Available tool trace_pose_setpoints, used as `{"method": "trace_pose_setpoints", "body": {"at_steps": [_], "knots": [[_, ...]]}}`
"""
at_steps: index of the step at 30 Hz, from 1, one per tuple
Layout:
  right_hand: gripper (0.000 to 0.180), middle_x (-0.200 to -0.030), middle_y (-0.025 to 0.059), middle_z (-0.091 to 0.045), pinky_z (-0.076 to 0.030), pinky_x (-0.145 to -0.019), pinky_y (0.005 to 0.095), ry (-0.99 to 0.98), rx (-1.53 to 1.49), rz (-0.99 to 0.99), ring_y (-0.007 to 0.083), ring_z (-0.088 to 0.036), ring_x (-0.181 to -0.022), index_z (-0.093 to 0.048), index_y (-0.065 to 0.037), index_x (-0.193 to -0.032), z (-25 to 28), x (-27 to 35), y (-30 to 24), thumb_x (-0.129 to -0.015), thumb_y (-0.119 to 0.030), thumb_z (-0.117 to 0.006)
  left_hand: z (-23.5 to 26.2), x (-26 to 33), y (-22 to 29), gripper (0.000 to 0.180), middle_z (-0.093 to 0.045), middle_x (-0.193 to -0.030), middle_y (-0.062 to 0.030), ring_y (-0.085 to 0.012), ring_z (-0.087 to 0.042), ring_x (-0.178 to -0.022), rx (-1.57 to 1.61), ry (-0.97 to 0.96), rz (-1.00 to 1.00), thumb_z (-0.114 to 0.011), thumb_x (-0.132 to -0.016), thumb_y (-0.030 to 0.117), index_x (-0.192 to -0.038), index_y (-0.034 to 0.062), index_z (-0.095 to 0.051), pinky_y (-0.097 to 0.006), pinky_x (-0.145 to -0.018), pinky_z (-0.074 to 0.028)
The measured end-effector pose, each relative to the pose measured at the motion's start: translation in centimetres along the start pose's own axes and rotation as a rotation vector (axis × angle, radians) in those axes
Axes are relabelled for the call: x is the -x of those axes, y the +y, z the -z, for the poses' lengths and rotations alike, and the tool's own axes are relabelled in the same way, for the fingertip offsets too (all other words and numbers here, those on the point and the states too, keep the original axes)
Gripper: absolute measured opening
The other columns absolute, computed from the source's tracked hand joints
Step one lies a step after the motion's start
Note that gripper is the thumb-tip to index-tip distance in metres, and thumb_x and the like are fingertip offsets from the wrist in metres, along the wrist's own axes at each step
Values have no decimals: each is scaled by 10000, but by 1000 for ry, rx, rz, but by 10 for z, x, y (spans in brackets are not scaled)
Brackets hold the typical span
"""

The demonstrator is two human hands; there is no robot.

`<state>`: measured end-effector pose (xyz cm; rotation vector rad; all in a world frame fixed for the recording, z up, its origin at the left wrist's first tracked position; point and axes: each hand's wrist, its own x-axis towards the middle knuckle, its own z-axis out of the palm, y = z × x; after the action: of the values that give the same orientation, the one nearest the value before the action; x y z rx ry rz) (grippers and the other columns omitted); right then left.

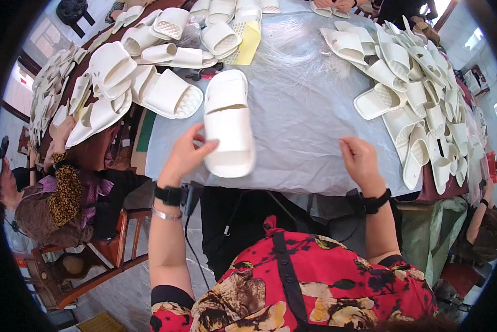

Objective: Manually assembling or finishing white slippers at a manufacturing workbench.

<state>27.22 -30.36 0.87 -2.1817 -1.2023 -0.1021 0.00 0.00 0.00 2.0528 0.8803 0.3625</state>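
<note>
White slippers point(229, 133), seemingly two set closely together, lie lengthwise in front of me on the grey plastic sheet point(292, 110). At their left edge is my left hand point(186, 152), thumb tip over the edge and fingers apart. The hand does not wrap round them. Over the right part of the sheet, away from any slipper, my right hand point(362, 160) is closed with thumb and fingertips together. Whatever it may pinch is too small to make out.
White slippers point(165, 91) are heaped on the left, and another pile point(420, 99) covers the right side. Clear thin strands point(298, 47) spread over the far sheet beside a yellow card point(247, 44). A co-worker's hand point(65, 130) is at the left heap; other people sit around.
</note>
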Motion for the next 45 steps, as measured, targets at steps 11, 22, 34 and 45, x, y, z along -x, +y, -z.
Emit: {"method": "trace_pose_setpoints", "body": {"at_steps": [11,22,34,45], "knots": [[164,-716,159,-637,-487,-594,417,-149,-135,209,340,-624,-675,-636,-28,-804,-42,-4,-45,-856,-182,-619,-13,-60,14,419,-653,-972,-133,-199,-612,-901,-81,302,-302,-659,-864,252,-1138,-54,-575,-312,-807,-484],[363,-617,173,-600,-461,-529,386,-352,-388,-173,304,-597,-550,-636,9,-776,-67,-1,-62,-839,-348,-642,-53,-82,-2,729,-483,-1283,-249,-369,-448,-1217,-220,309,-304,-767,-718,378,-1245,-55,-507,-404,-1028,-372],[267,-581,135,-567,-400,-489,341,-118,-276,-173,210,-553,-516,-651,0,-825,-36,14,-29,-857,-266,-658,-62,-63,12,726,-461,-1303,-198,-362,-442,-1204,-246,389,-180,-761,-676,354,-1264,16,-503,-433,-995,-395],[328,-878,137,-690,-502,-703,327,12,-460,-175,154,-638,-795,-615,35,-1071,-52,-25,-39,-893,-239,-589,-66,-23,19,676,-474,-1303,-170,-341,-496,-1167,-191,498,-93,-720,-690,344,-1277,83,-509,-446,-946,-432]]}}
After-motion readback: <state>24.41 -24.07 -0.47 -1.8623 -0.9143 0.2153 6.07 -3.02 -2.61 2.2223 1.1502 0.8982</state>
